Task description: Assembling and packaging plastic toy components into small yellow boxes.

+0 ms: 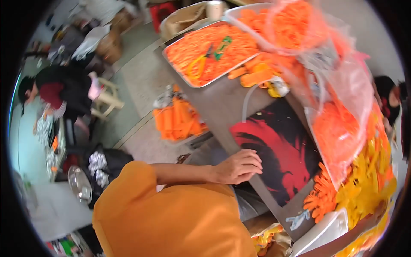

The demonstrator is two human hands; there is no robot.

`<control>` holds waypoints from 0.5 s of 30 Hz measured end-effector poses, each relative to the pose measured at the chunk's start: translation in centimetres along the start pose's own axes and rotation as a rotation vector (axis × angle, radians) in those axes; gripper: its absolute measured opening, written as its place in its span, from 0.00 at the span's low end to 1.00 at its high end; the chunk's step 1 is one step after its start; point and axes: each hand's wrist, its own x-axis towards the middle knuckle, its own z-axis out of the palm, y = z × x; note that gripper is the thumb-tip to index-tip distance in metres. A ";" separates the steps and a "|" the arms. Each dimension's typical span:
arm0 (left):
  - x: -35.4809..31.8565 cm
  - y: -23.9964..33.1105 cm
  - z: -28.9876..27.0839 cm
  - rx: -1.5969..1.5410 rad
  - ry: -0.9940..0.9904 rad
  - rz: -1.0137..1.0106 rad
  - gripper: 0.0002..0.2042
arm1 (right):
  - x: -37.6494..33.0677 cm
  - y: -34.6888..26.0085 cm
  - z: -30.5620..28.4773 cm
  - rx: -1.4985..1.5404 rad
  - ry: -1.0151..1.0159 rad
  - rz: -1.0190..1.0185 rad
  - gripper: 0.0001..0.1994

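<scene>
My left hand [240, 167] rests at the near edge of a black and red mat [284, 160]. Its fingers are bent and held together, and whatever may be under them is hidden. My right forearm reaches along the lower right to a heap of yellow and orange pieces [364, 188]. There my right hand [380, 208] is mostly hidden against the pieces, so its fingers do not show. Beside the mat lie small orange hand-shaped pieces [321, 195] and a pale blue piece [298, 220].
A metal tray [205, 84] of orange pieces holds yellow-handled scissors [195, 68] and a green tool [223, 48]. Clear bags [338, 132] of orange pieces line the far side. A white bin [321, 235] stands near the right arm. Other people are at left and far right.
</scene>
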 end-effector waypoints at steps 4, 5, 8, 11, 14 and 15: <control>-3.6 0.5 -1.2 -0.092 0.095 0.022 0.12 | -9.3 -9.4 9.0 -0.030 -1.058 -0.045 0.12; -4.6 0.6 -1.8 -0.074 0.132 0.021 0.12 | -11.2 -11.3 12.0 -0.049 -1.354 -0.178 0.11; -7.3 -0.6 -4.8 0.107 0.189 -0.052 0.11 | -16.0 -11.7 19.1 0.031 -1.559 -0.189 0.10; -11.0 -4.1 -8.1 0.354 0.314 -0.308 0.09 | -19.1 -10.8 23.3 -0.069 -1.623 -0.188 0.14; -12.5 -10.6 -12.7 0.552 0.666 -0.524 0.08 | -21.3 -9.6 24.9 -0.178 -1.200 -0.709 0.21; -12.1 -12.8 -14.8 0.697 0.723 -0.515 0.07 | -21.6 -9.5 24.7 -0.202 -1.186 -0.678 0.22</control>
